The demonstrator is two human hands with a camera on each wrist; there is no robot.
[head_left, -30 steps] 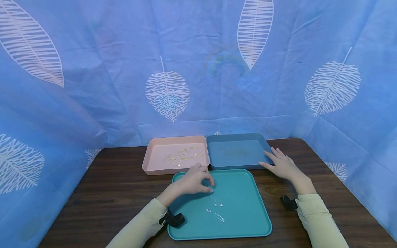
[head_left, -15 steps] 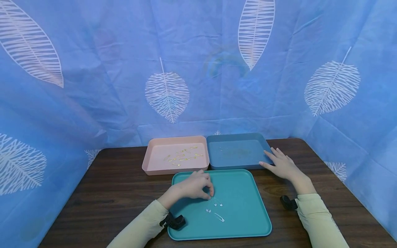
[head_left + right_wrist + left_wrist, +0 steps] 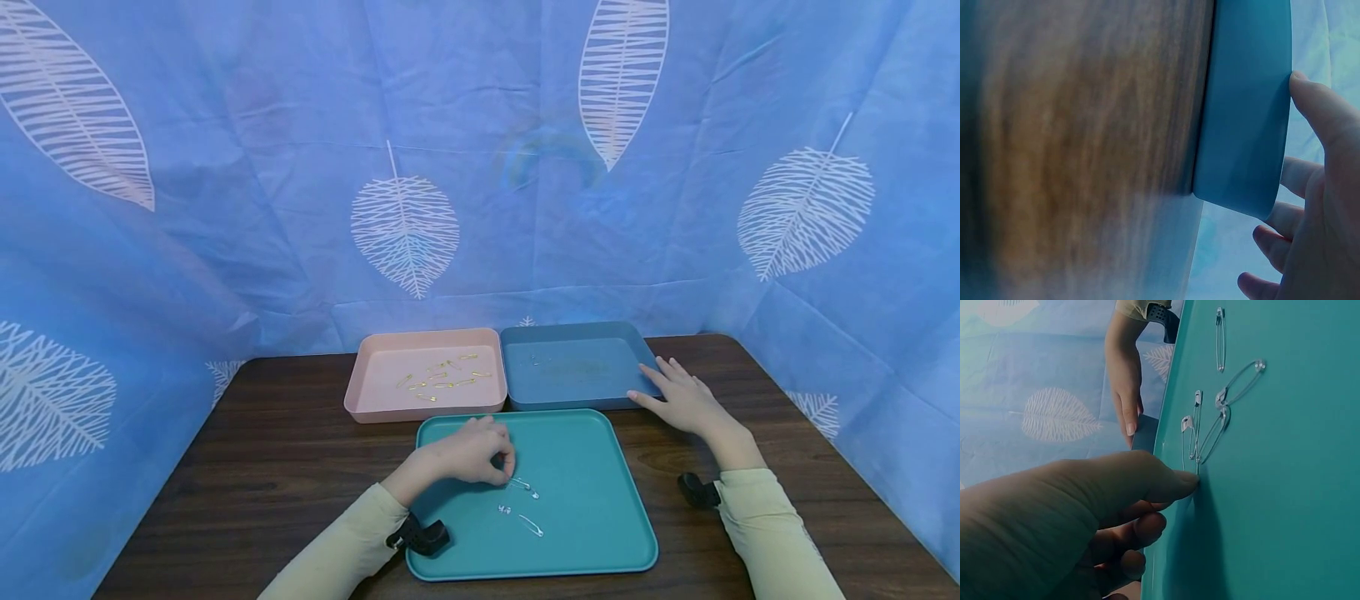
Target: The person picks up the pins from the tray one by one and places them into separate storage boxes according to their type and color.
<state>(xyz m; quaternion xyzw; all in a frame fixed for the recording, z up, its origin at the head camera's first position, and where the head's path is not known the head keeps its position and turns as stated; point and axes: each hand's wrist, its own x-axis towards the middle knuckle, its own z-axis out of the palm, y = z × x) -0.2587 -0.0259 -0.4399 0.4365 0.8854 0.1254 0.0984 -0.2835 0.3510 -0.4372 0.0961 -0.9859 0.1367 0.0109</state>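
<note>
My left hand (image 3: 471, 451) is low over the near teal tray (image 3: 577, 467), pinching the end of a silver safety pin (image 3: 1186, 424) between thumb and forefinger. In the left wrist view, the pin's clasp points away from the fingertips and overlaps another safety pin (image 3: 1197, 400). Two linked-looking silver pins (image 3: 1221, 397) lie close by, and a lone safety pin (image 3: 531, 525) rests nearer the tray's front. My right hand (image 3: 684, 402) touches the right corner of the blue tray (image 3: 1241, 119), fingers spread and thumb on its rim.
A pink tray (image 3: 375, 392) holding several gold safety pins (image 3: 442, 385) stands behind the teal one, against the blue tray's left side. A few small silver pins (image 3: 534, 361) lie in the blue tray. Behind the dark wooden table (image 3: 247, 467) hangs a leaf-patterned blue cloth (image 3: 480, 208).
My left hand has come down toward the silver pins, its thumb and forefinger closing on one. That pin's clasp has shifted slightly up and right. The right hand has stayed put.
</note>
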